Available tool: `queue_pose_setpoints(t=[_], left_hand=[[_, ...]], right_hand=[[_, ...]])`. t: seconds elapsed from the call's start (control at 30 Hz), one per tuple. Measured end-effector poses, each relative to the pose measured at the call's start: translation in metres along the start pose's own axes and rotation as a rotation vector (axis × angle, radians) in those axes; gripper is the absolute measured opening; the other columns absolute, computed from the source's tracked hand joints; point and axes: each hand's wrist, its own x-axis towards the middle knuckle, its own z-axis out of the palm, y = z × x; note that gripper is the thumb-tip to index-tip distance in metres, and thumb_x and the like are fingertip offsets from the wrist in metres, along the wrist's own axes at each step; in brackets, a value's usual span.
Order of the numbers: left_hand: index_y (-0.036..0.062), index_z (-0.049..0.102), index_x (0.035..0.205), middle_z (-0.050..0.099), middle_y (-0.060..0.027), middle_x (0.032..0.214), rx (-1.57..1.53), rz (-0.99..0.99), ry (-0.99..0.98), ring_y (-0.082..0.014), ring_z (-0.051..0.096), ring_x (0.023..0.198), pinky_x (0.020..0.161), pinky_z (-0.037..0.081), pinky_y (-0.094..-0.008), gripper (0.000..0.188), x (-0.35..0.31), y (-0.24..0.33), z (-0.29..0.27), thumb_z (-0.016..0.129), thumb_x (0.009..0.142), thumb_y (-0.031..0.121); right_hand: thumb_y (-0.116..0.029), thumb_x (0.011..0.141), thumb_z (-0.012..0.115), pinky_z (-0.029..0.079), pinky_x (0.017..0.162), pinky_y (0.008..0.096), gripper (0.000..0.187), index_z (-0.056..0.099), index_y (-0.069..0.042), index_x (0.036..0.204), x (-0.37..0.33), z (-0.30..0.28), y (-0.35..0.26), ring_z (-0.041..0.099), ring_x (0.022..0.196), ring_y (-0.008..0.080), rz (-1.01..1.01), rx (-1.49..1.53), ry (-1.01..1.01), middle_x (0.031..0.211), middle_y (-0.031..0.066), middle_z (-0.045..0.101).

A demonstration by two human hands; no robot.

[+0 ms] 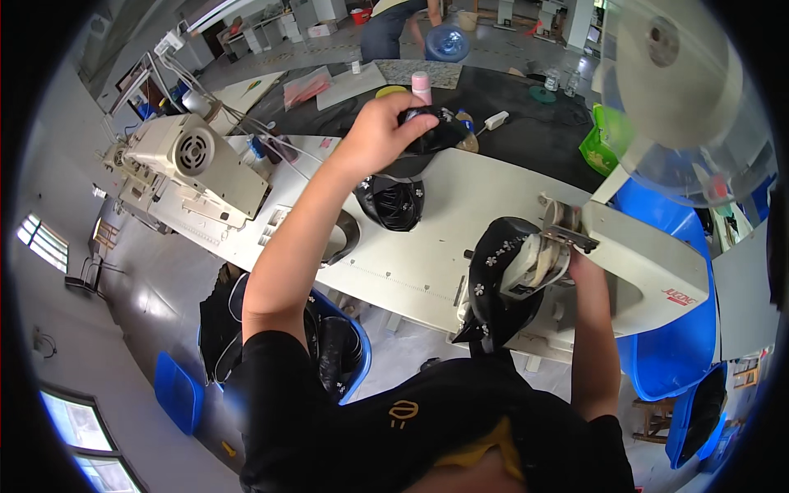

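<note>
Left hand (380, 135) gripping glossy black cap (427, 135), right hand (582, 264) on domed flower-printed cap (493, 283)

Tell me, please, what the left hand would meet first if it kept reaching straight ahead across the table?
Probably the pink-capped bottle just beyond the left hand, which grips a black fabric piece; depth is hard to judge here.

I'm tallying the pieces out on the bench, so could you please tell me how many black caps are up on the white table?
3: one in the left hand, a black cap; one lying beneath it; one on the machine at right. More may sit in the blue bin below.
</note>
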Motion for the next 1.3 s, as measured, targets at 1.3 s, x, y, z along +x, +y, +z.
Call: queue_pose_setpoints(t=[1.3], left_hand=[[0.0095, 0.061, 0.091, 0.057, -0.0077, 0.104, -0.195, 0.610, -0.444, -0.0275, 0.054, 0.104, 0.083, 0.044, -0.0388, 0.026, -0.177, 0.023, 0.158, 0.070, 0.067, 0.015]], right_hand=[[-0.025, 0.064, 0.073, 0.041, 0.082, 0.0399, 0.039, 0.058, -0.013, 0.097, -0.151, 0.030, -0.026, 0.048, 0.107, 0.0281, -0.474, -1.519, -0.775, 0.114, 0.0082, 0.050]])
